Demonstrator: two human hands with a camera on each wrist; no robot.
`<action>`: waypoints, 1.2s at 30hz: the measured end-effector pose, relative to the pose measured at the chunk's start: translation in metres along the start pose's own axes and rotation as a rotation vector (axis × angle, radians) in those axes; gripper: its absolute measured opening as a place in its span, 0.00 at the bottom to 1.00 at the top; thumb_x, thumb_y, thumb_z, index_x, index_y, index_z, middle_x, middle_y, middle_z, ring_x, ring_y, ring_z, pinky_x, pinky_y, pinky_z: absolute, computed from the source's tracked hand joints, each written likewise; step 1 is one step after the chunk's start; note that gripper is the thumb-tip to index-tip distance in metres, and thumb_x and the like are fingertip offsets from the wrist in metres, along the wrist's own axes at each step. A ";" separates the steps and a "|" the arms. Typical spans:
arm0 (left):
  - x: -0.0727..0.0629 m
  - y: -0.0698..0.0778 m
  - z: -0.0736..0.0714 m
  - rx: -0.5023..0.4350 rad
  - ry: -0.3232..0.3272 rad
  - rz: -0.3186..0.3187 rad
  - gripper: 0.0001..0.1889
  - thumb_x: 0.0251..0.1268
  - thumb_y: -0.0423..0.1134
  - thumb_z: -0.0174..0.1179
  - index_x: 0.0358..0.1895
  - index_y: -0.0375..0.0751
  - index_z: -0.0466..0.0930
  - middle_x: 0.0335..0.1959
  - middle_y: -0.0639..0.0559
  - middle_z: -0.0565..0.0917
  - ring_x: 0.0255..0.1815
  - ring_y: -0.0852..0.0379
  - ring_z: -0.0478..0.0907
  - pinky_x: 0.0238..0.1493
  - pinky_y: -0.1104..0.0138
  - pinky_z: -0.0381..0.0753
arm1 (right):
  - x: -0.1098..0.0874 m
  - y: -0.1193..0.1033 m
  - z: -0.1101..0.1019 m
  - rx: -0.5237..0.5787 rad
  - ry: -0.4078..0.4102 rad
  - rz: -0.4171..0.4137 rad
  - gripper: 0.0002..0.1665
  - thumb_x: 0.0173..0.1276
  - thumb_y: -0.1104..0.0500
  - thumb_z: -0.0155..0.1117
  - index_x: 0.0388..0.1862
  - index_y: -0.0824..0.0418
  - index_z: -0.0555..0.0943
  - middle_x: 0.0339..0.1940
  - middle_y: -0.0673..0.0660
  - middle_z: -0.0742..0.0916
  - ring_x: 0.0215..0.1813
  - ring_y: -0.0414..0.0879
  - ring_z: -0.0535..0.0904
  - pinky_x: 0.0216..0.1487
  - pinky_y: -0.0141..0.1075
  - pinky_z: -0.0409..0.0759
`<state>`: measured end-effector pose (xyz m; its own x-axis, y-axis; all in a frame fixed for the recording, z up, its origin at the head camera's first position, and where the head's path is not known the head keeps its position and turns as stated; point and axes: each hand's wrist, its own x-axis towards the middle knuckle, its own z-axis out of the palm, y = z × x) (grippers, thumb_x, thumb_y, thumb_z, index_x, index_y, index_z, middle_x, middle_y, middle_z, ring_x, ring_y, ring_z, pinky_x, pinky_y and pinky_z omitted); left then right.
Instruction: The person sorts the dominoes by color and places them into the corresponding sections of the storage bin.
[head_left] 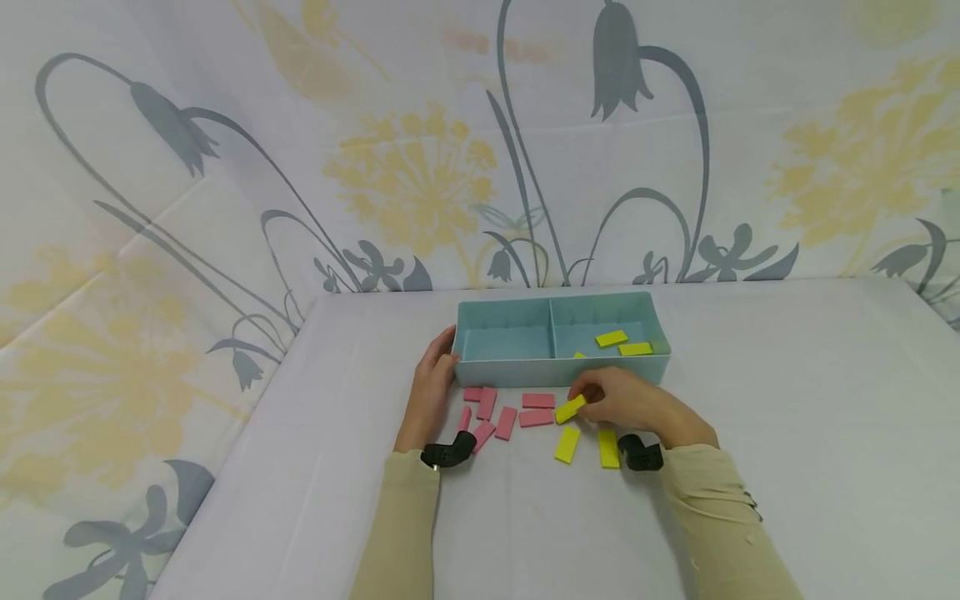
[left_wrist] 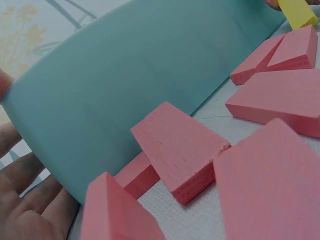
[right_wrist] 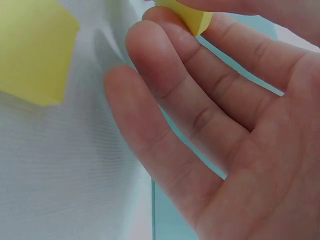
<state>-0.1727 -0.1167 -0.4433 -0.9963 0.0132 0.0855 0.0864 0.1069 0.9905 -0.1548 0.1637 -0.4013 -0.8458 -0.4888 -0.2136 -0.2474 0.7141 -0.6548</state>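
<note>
A light-blue two-compartment box [head_left: 504, 372] stands on the cloth. My left hand [head_left: 431, 383] holds its left end, thumb at the front corner; in the left wrist view some fingers [left_wrist: 22, 172] are partly hidden by the wall. My right hand [head_left: 626, 402], in front of the box, pinches a yellow wooden block [head_left: 571, 408] between thumb and fingers; the block [right_wrist: 197, 17] also shows in the right wrist view. Two more yellow blocks [head_left: 569, 445] [head_left: 609, 448] lie near it. Several pink blocks [head_left: 536, 418] lie scattered before the box, some touching.
Yellow blocks [head_left: 635, 349] lie in the box's right compartment, one mostly hidden by the front wall. No block shows in the left compartment [head_left: 506, 342]. White cloth [head_left: 555, 533] covers the table, and a flower-patterned cloth [head_left: 420, 192] hangs behind.
</note>
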 end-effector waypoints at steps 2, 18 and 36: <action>-0.003 0.006 -0.001 -0.009 -0.011 -0.003 0.24 0.66 0.40 0.40 0.66 0.51 0.59 0.66 0.52 0.60 0.65 0.54 0.57 0.61 0.60 0.58 | 0.001 0.000 -0.001 -0.003 0.002 -0.008 0.14 0.56 0.60 0.60 0.43 0.58 0.78 0.34 0.50 0.79 0.36 0.45 0.71 0.39 0.36 0.71; -0.007 0.016 -0.003 -0.040 -0.033 0.017 0.25 0.65 0.36 0.40 0.67 0.44 0.57 0.67 0.47 0.59 0.66 0.50 0.56 0.62 0.59 0.58 | 0.000 -0.004 -0.005 0.031 0.037 -0.062 0.13 0.60 0.58 0.57 0.45 0.56 0.78 0.36 0.48 0.80 0.39 0.43 0.73 0.43 0.39 0.72; 0.003 -0.006 -0.001 -0.016 -0.006 0.039 0.24 0.65 0.39 0.41 0.66 0.50 0.59 0.66 0.53 0.61 0.64 0.57 0.58 0.61 0.60 0.60 | -0.004 0.001 -0.006 0.088 0.129 -0.098 0.11 0.62 0.57 0.57 0.44 0.51 0.76 0.36 0.49 0.79 0.40 0.44 0.73 0.41 0.38 0.72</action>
<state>-0.1761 -0.1185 -0.4488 -0.9921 0.0231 0.1233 0.1249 0.0902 0.9881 -0.1546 0.1690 -0.3965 -0.8750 -0.4811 -0.0544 -0.2938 0.6170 -0.7300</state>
